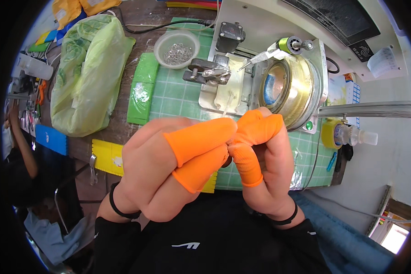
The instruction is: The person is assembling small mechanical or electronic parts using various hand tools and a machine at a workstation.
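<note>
My left hand (162, 169) and my right hand (265, 153) meet in front of the machine's work plate, both with orange finger cots on thumb and fingers. Their fingertips are pinched together around something small; only a dark bit shows between them, so I cannot make out what it is. Just beyond the fingertips lies the pale, stained fixture plate (234, 86), with a black and metal toggle clamp (210, 73) at its left. A thin nozzle (256, 58) points at the plate from the right.
A large brass-coloured spool (301, 89) stands right of the plate. On the green gridded mat (173, 93) are a white bowl (162, 43) of small metal parts and a green packet (144, 89). A light-green plastic bag (89, 73) lies left. Another person's arm (23, 137) shows far left.
</note>
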